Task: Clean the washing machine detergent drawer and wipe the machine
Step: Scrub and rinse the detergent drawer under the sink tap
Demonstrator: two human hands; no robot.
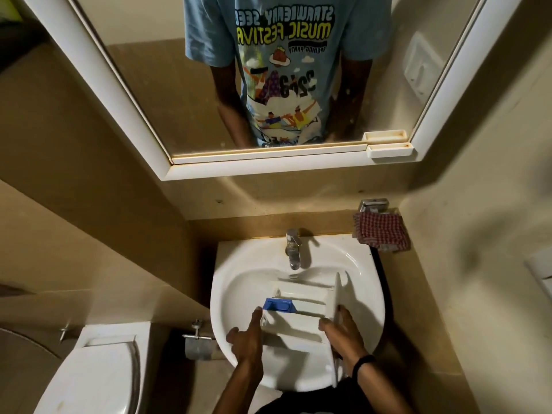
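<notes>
In the sink (pixel 367 312), both hands grip the detergent drawer (pixel 301 306), its front panel partly hidden.

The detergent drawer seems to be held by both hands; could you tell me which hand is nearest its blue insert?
The left hand: its fingertips reach the drawer's left end beside the blue insert; the right hand holds the opposite end.

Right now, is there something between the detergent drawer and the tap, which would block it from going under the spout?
Nothing visible blocks it. The detergent drawer is held over the sink by the left hand and the right hand, just in front of the tap. Only bare basin lies between them.
</notes>
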